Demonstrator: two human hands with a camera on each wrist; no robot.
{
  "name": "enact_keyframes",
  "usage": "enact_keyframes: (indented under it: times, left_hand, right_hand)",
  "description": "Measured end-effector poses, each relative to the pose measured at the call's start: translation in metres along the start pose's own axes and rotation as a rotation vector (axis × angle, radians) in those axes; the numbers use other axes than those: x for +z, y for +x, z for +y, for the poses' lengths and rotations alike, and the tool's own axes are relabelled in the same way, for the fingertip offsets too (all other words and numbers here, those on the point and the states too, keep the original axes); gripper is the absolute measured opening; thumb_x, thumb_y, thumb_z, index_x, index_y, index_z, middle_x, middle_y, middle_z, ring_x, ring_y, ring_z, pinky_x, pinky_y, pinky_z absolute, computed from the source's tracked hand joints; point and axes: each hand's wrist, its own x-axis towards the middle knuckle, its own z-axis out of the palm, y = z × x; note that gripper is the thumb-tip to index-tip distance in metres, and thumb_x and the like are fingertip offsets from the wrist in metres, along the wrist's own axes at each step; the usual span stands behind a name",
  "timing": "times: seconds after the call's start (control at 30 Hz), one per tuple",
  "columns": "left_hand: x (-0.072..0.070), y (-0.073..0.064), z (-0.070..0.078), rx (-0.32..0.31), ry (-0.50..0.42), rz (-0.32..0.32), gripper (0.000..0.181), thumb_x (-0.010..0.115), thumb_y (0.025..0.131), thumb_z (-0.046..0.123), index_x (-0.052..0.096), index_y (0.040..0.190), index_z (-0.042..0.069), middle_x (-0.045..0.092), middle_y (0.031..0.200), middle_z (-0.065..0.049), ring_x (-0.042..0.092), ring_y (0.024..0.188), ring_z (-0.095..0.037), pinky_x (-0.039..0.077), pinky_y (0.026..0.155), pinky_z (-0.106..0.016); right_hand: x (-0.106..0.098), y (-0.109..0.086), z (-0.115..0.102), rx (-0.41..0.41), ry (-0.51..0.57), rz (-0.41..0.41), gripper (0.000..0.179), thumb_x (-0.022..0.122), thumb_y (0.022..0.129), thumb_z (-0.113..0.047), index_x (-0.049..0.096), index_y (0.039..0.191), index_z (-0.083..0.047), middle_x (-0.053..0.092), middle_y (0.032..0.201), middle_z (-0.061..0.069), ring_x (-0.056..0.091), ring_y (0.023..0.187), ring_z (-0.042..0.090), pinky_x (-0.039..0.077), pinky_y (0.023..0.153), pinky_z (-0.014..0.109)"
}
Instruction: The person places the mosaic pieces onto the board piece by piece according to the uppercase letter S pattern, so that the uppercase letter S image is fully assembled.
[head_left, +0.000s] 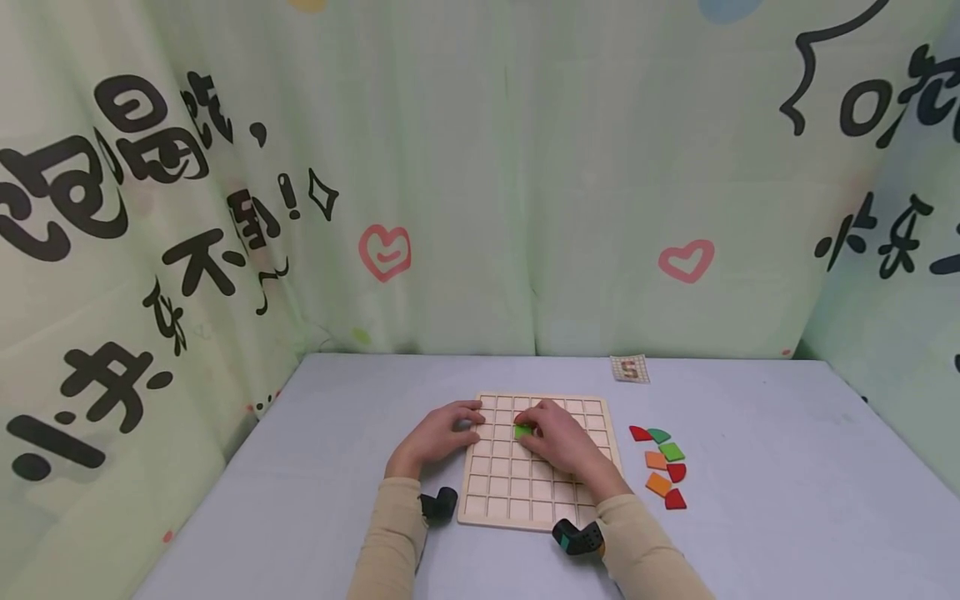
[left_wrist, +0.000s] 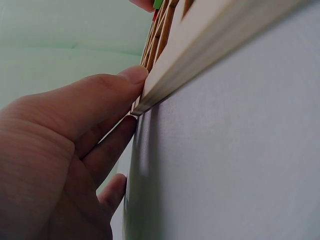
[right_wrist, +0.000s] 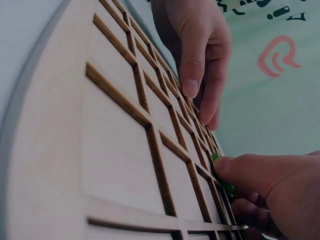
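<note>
A pale wooden grid board (head_left: 498, 506) lies flat on the table. My left hand (head_left: 435, 433) rests at its left edge, with the thumb (left_wrist: 134, 75) touching the rim in the left wrist view. My right hand (head_left: 558, 437) reaches over the upper middle of the grid. Between its thumb and fingers it pinches a small green square piece (head_left: 522, 432), which also shows as a green sliver (right_wrist: 216, 157) beside the thumb in the right wrist view. A bit of a red piece (head_left: 519, 419) shows just beyond the green one, mostly hidden by the fingers.
Right of the board lie loose flat pieces: red quarter-rounds (head_left: 676, 500), orange squares (head_left: 658, 484), a green square (head_left: 672, 452) and a green leaf-like piece (head_left: 659, 435). A small patterned card (head_left: 629, 369) lies at the back. Printed curtains (head_left: 465, 292) hang behind the table.
</note>
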Motion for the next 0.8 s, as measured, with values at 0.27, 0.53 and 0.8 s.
enact_keyframes:
  times: [0.27, 0.53, 0.8]
  left_hand:
    - [-0.0011, 0.002, 0.0011, -0.009, -0.006, 0.001, 0.026, 0.067, 0.091, 0.012, 0.069, 0.116, 0.008, 0.05, 0.145, -0.005, 0.038, 0.14, -0.028, 0.031, 0.115, -0.045]
    - [-0.0001, 0.0011, 0.0014, -0.013, -0.012, 0.001, 0.026, 0.067, 0.09, 0.012, 0.069, 0.115, 0.007, 0.051, 0.144, -0.005, 0.038, 0.139, -0.028, 0.031, 0.114, -0.046]
    - [0.0002, 0.0008, 0.0004, -0.009, -0.011, 0.001, 0.025, 0.067, 0.091, 0.012, 0.069, 0.116, 0.007, 0.051, 0.144, -0.004, 0.038, 0.139, -0.027, 0.031, 0.115, -0.045]
  right_hand:
    - [-0.0013, 0.0014, -0.0007, 0.013, -0.025, 0.017, 0.015, 0.071, 0.088, -0.01, 0.071, 0.103, -0.007, 0.058, 0.095, 0.002, 0.052, 0.082, 0.015, 0.049, 0.076, 0.034]
    - [-0.0003, 0.0003, -0.0008, -0.017, -0.025, 0.04, 0.011, 0.071, 0.087, -0.008, 0.072, 0.098, -0.007, 0.057, 0.094, 0.001, 0.053, 0.082, 0.015, 0.05, 0.077, 0.036]
    - [0.0011, 0.0012, -0.0005, -0.008, -0.03, 0.055, 0.01, 0.073, 0.086, -0.008, 0.073, 0.095, -0.008, 0.059, 0.092, 0.001, 0.054, 0.081, 0.015, 0.05, 0.076, 0.035]
